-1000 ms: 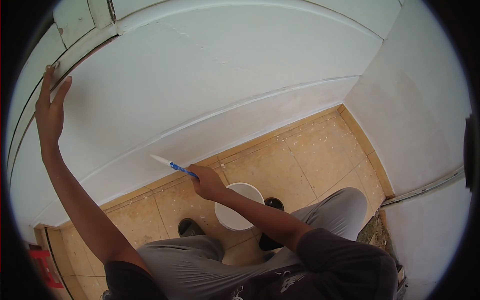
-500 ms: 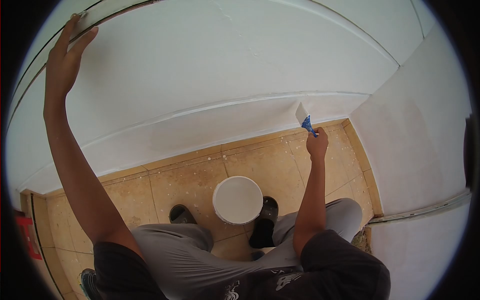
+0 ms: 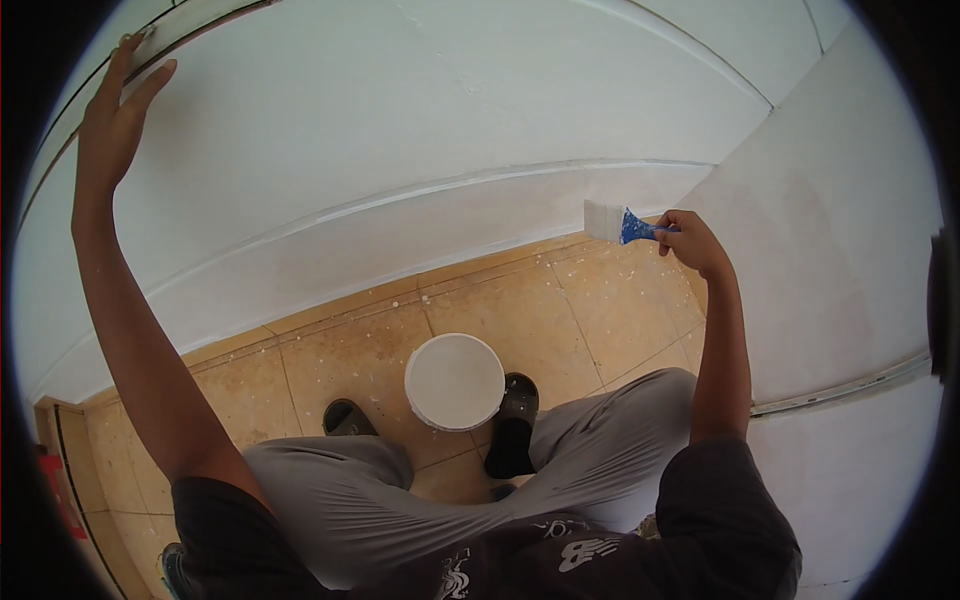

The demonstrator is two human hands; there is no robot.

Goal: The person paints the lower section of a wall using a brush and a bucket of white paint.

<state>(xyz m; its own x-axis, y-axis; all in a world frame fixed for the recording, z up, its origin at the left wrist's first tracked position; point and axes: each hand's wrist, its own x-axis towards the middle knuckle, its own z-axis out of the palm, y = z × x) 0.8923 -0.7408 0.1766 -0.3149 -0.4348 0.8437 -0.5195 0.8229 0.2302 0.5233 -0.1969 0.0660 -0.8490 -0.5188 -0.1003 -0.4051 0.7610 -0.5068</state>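
Observation:
In my right hand (image 3: 692, 243) is a paintbrush (image 3: 632, 226) with a blue handle and wide, white-coated bristles. The fingers close round its handle, and the bristles point left toward the lower wall. My left hand (image 3: 112, 125) reaches up at the far left, fingers spread, fingertips at a ledge (image 3: 190, 27) that runs along the wall. A round white bucket (image 3: 455, 382) of white paint stands on the floor between my feet. The white wall (image 3: 400, 130) curves across the view in front of me, with a raised moulding (image 3: 430, 190) low down.
Tan floor tiles (image 3: 350, 355) carry white paint spatters. A side wall (image 3: 830, 240) rises on the right, with a narrow strip (image 3: 850, 390) along it. Something red (image 3: 60, 490) stands at the left edge. My sandalled foot (image 3: 515, 400) is right beside the bucket.
My right hand has moved right and slightly up, and the paintbrush has turned from pointing up to pointing left. My left hand stays at the ledge. The whole view has shifted slightly.

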